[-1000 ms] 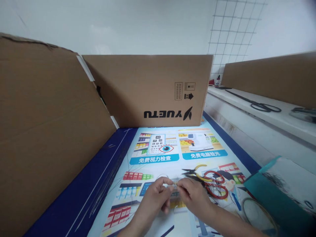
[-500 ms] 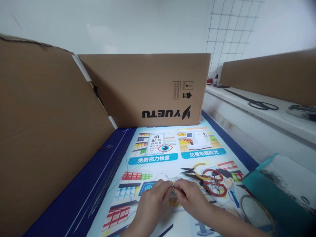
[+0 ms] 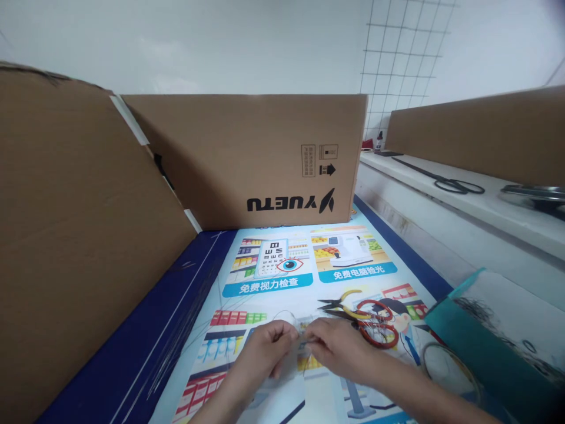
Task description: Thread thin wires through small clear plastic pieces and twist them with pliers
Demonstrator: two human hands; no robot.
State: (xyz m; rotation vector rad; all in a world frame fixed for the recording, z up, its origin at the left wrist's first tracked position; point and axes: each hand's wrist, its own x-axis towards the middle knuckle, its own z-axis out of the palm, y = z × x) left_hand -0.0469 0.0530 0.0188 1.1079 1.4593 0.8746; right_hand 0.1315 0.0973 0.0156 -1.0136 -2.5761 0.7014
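My left hand [image 3: 270,347] and my right hand [image 3: 335,344] meet over the printed mat [image 3: 269,306], fingers pinched and a small gap between them. A thin, pale wire-like piece [image 3: 301,337] shows between the fingertips; its details are too small to tell. A fine wire loop [image 3: 286,316] rises just behind my left fingers. Past my right hand lie yellow-handled pliers [image 3: 351,295] and red-handled scissors [image 3: 383,341], with tangled thin wire over the scissors.
Cardboard panels stand at the left [image 3: 88,224] and back [image 3: 220,159]. A teal box [image 3: 485,347] with dark wire scraps sits at the right, beside a round coil [image 3: 450,368]. Black scissors [image 3: 459,186] lie on the white ledge [image 3: 507,206].
The view has shifted slightly, so the surroundings sit further left. My left hand has turned and moved a little away from my right hand.
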